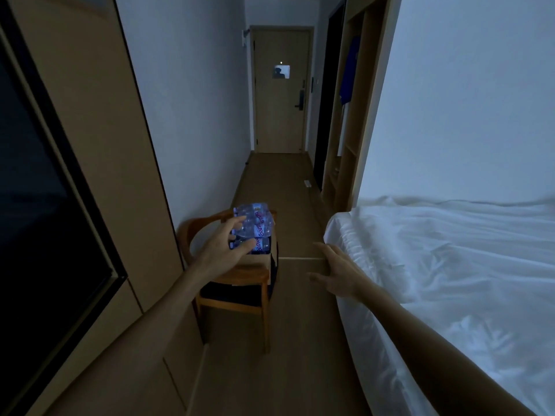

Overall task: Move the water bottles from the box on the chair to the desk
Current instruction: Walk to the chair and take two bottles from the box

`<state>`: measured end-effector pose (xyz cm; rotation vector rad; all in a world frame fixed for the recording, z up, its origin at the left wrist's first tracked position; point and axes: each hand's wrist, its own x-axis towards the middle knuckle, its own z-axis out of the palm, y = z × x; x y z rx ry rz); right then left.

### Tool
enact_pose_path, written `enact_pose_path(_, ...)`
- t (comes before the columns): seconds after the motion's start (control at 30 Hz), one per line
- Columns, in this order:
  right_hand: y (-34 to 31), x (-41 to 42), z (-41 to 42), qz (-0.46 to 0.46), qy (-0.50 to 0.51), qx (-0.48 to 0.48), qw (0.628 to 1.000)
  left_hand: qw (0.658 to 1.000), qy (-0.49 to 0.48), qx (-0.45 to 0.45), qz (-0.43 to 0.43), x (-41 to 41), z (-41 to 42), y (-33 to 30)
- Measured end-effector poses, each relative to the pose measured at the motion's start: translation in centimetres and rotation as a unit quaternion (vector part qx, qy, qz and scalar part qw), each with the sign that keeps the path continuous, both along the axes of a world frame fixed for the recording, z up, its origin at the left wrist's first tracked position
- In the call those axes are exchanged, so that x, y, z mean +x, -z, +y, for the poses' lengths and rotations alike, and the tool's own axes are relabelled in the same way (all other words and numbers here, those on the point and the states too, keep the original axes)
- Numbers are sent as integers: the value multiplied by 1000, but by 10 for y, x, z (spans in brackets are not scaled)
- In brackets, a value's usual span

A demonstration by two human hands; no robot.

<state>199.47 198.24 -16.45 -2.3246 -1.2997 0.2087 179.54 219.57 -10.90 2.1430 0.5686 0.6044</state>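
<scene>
though dim, bottles (pixel 253 226) perhaps beyond fingers (pixel 237 223)

Red lettering on the bottle labels, only partly legible.

On the upper pack of bottles (pixel 254 221) I could read a label starting "Gam", red script on a white band, with more letters after it too blurred to make out; a second label just above it showed red letters I couldn't read. On the lower pack (pixel 260 245), in the box (pixel 257 262), a label showed what looked like "Gan", its start hidden behind my left hand (pixel 225 247). The door (pixel 280 91) at the far end carried a pale notice, but its print was too small and dim for me to read. I saw no other writing.
</scene>
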Motion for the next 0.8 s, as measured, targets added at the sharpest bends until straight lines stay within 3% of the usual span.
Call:
enact_pose_path(0.47, 33, 188, 181, 39, -85, -9, 996, 997, -78, -24, 13, 180, 145, 42)
enact_pose_path(0.63, 49, 247, 251, 61, -121, -48, 990, 991, -114, -75, 9, 218, 193, 65)
enact_pose_path(0.8, 70, 279, 315, 92, -165, -72, 979, 985, -154, -72, 23, 238, 240, 88)
